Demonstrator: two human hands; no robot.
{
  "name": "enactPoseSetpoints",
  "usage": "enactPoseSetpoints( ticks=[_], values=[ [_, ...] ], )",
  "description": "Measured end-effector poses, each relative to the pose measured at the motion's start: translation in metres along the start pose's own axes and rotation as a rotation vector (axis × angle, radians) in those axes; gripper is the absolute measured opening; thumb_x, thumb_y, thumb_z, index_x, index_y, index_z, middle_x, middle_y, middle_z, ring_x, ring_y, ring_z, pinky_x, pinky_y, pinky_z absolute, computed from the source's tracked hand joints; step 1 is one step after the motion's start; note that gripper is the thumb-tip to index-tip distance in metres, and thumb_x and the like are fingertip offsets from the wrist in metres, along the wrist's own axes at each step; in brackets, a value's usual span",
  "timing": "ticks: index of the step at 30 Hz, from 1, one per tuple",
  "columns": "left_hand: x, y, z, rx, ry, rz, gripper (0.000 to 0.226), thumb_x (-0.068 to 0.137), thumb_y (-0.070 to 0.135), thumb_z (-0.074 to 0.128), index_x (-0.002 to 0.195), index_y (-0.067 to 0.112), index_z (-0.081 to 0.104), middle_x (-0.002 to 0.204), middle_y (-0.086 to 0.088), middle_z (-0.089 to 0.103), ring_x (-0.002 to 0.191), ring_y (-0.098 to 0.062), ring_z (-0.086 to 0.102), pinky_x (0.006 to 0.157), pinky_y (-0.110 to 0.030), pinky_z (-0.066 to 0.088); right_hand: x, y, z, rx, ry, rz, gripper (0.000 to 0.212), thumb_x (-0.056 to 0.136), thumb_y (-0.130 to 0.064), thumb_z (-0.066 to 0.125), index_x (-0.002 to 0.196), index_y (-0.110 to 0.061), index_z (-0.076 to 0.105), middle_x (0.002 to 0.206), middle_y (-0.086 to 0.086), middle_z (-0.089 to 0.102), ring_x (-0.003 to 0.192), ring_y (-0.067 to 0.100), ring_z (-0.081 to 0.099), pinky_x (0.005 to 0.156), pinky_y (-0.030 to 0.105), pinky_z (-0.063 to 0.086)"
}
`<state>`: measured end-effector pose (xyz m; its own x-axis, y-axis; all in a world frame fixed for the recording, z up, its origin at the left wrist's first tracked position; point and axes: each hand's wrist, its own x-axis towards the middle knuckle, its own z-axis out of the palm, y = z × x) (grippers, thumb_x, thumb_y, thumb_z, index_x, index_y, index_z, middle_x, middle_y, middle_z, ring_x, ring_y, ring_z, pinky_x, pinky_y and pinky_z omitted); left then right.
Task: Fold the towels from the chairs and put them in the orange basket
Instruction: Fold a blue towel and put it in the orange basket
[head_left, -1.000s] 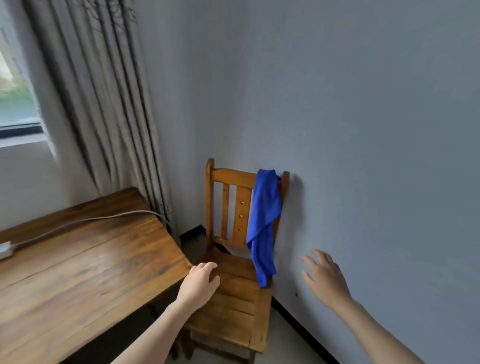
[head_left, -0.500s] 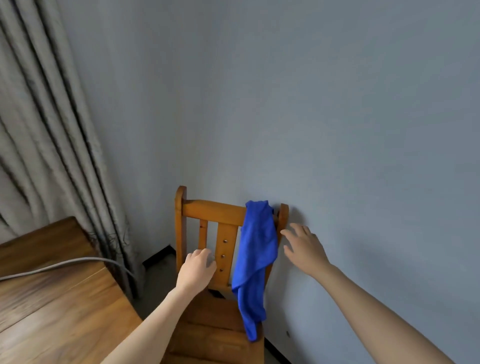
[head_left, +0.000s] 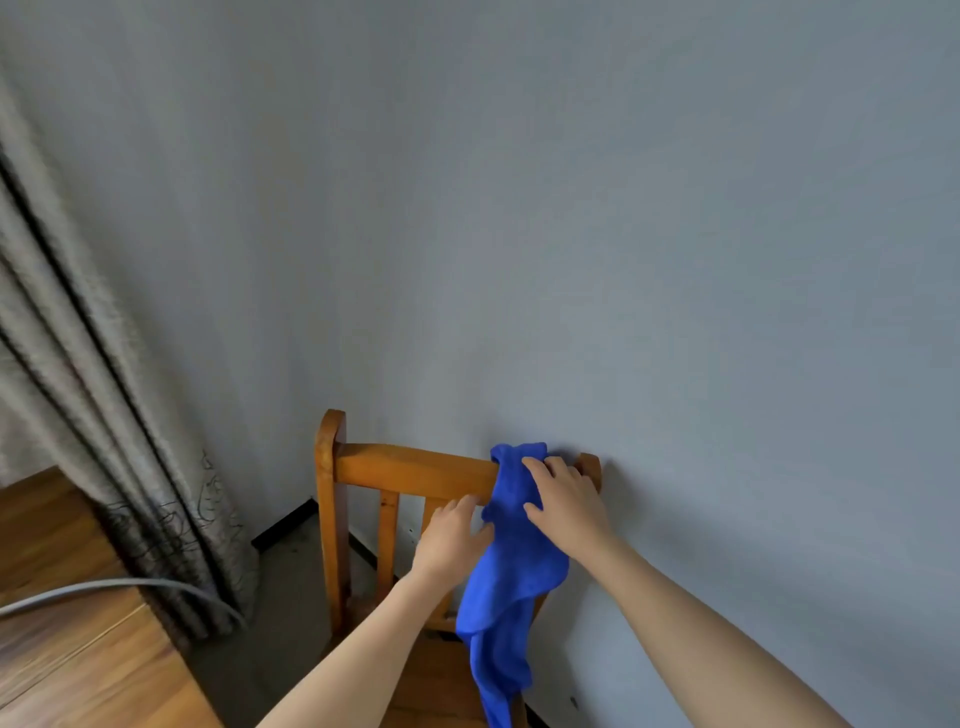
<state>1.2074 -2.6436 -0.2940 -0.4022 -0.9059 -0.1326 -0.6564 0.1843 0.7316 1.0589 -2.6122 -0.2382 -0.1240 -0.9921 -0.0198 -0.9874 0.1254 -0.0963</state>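
A blue towel (head_left: 511, 577) hangs over the right end of the top rail of a wooden chair (head_left: 415, 470) that stands against the grey wall. My right hand (head_left: 563, 501) grips the towel at the rail, with its fingers over the top and its thumb pressed into the front of the cloth. Lower and to the left, my left hand (head_left: 449, 538) touches the towel's left edge with relaxed fingers, in front of the chair's back slats. The towel's lower end dangles over the seat. The orange basket is out of view.
A wooden table (head_left: 67, 639) with a grey cable (head_left: 104, 590) lying across it fills the lower left. A grey patterned curtain (head_left: 104, 415) hangs between table and chair. The wall is right behind the chair, and grey floor (head_left: 291, 582) shows at its left.
The view has moved closer to the chair. My right hand has come down from beside the chair post onto the towel's top. My left hand has risen to the towel's left edge.
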Motion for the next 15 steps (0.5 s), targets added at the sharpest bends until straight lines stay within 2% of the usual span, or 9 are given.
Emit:
enactPoseSetpoints(
  ticks=[5, 7, 9, 12, 15],
  values=[
    [0.002, 0.013, 0.011, -0.140, -0.083, -0.018, 0.047, 0.093, 0.020, 0.051, 0.137, 0.011, 0.037, 0.133, -0.008, 0.051, 0.101, -0.014, 0.050, 0.081, -0.021, 0.038, 0.002, -0.001, 0.011, 0.113, 0.096, 0.065, 0.041, 0.095, -0.012, 0.041, 0.135, -0.017, 0.038, 0.133, 0.004, 0.045, 0.117, 0.020, 0.043, 0.090, 0.026, 0.042],
    [0.000, 0.014, 0.014, -0.158, -0.084, -0.030, 0.047, 0.093, 0.019, 0.051, 0.137, 0.012, 0.036, 0.132, -0.006, 0.052, 0.102, -0.016, 0.052, 0.079, -0.020, 0.039, 0.003, 0.001, 0.007, 0.160, 0.092, 0.060, 0.037, 0.095, -0.009, 0.038, 0.131, -0.014, 0.043, 0.129, 0.005, 0.049, 0.114, 0.021, 0.045, 0.089, 0.027, 0.043],
    [-0.002, 0.014, 0.016, -0.167, -0.076, -0.041, 0.043, 0.093, 0.021, 0.051, 0.134, 0.011, 0.041, 0.122, -0.005, 0.056, 0.093, -0.014, 0.055, 0.074, -0.021, 0.042, 0.004, 0.004, 0.000, 0.232, 0.060, 0.057, 0.035, 0.094, -0.005, 0.037, 0.126, -0.011, 0.049, 0.124, 0.007, 0.053, 0.110, 0.021, 0.050, 0.087, 0.027, 0.043],
    [-0.006, 0.016, 0.015, -0.168, -0.040, -0.072, 0.022, 0.093, 0.020, 0.051, 0.110, 0.008, 0.056, 0.094, -0.005, 0.059, 0.070, -0.011, 0.050, 0.061, -0.020, 0.039, -0.003, 0.008, -0.007, 0.354, 0.049, 0.054, 0.032, 0.091, -0.001, 0.040, 0.116, -0.009, 0.059, 0.116, 0.008, 0.060, 0.103, 0.020, 0.057, 0.082, 0.023, 0.045],
    [-0.016, 0.021, 0.015, -0.191, 0.016, -0.086, 0.010, 0.093, 0.018, 0.050, 0.088, 0.012, 0.055, 0.086, -0.005, 0.057, 0.078, -0.018, 0.053, 0.060, -0.019, 0.038, -0.020, 0.011, -0.014, 0.442, 0.061, 0.028, 0.027, 0.090, -0.001, 0.045, 0.107, -0.007, 0.065, 0.110, 0.007, 0.065, 0.100, 0.019, 0.059, 0.079, 0.018, 0.042]
  ],
)
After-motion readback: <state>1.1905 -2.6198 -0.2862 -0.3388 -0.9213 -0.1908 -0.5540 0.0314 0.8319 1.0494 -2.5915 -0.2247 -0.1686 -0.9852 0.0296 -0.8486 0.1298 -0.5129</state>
